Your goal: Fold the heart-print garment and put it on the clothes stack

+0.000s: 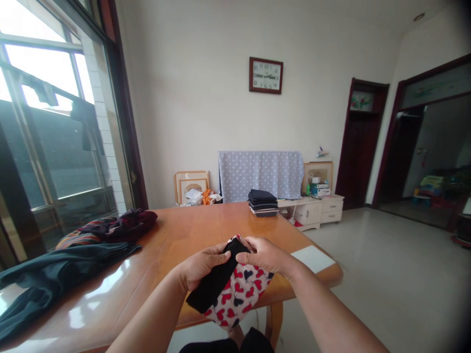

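Both my hands hold a folded white cloth with red and dark hearts [237, 294] above the edge of a glossy orange wooden table [228, 220]. A black strip of fabric [215, 277] lies diagonally across it, and its upper end is pinched under the fingers of my left hand [202, 267]. My right hand [263, 255] grips the cloth's top edge, close to my left hand. Part of the cloth is hidden behind my fingers.
A stack of folded dark clothes [263, 203] sits at the table's far edge. Dark garments [117, 225] and a teal-black garment [55, 269] lie heaped at left. A white sheet [312, 258] lies at the right corner. A low white cabinet [316, 211] stands behind.
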Demonstrator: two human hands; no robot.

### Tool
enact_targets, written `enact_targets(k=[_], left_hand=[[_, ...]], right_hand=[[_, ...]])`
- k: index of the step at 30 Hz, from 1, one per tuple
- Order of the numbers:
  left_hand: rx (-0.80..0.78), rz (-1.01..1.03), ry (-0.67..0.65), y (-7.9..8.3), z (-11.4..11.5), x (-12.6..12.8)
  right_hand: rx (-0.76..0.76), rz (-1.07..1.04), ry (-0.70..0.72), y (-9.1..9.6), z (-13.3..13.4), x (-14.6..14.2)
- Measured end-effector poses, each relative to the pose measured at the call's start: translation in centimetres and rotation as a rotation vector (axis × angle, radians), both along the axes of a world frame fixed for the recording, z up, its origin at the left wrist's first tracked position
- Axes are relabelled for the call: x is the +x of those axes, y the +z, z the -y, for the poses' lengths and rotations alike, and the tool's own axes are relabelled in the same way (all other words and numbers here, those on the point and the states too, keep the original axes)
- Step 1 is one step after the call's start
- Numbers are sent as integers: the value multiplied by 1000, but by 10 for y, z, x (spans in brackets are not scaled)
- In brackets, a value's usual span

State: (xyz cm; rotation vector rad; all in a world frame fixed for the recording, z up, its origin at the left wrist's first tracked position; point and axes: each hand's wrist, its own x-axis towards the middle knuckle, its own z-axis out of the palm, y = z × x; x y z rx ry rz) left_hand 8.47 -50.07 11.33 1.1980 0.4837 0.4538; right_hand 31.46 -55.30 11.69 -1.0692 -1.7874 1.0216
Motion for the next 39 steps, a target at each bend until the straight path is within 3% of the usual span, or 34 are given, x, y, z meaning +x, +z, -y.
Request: enact_targets(k=[6, 13, 23, 30, 35, 39], left_hand=[[32, -9, 29, 0, 0, 4], [53, 0, 18, 0, 2, 1], [-42, -52, -39, -13, -7, -33], [-213, 262, 131, -32, -12, -48], [-88, 390, 125, -40, 1, -38], [40, 372, 140, -41, 10, -29]], right_hand=[[163, 188, -295, -11, -3, -6], [293, 140, -302, -8, 2, -12], [289, -31, -279, -2, 7, 3], [175, -278, -360, -15, 1, 13], [125, -352, -412, -27, -5, 15], [98, -405, -437, -36, -9, 15]])
